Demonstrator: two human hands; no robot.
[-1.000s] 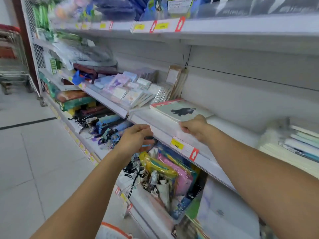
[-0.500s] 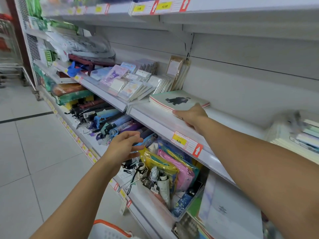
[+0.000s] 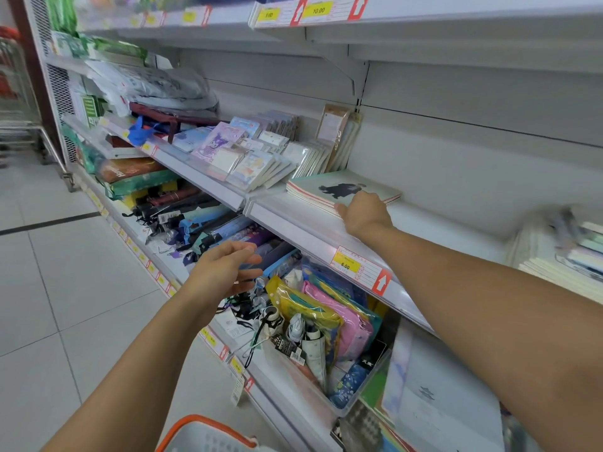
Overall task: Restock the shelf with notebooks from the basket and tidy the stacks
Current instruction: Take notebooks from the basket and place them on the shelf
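A low stack of pale green notebooks (image 3: 329,187) with a black animal figure on the cover lies on the white middle shelf (image 3: 293,223). My right hand (image 3: 365,213) rests on the stack's near right corner, thumb against its front edge. My left hand (image 3: 225,272) hovers with loose fingers below that shelf, in front of the umbrellas, holding nothing. The basket (image 3: 202,432), white with an orange rim, shows at the bottom edge; its contents are hidden. A taller, blurred pile of notebooks (image 3: 567,256) sits on the same shelf at the far right.
Small notepads and card packs (image 3: 248,158) fill the shelf left of the stack. Folded umbrellas (image 3: 202,220) and a clear bin of colourful pouches (image 3: 326,308) occupy the shelf below. A yellow 6.00 price tag (image 3: 355,265) is on the shelf edge. Metal trolleys (image 3: 13,102) stand far left.
My right hand has slid the notebook stack back and left along the shelf. My left hand has dropped from the shelf edge to below it and opened.
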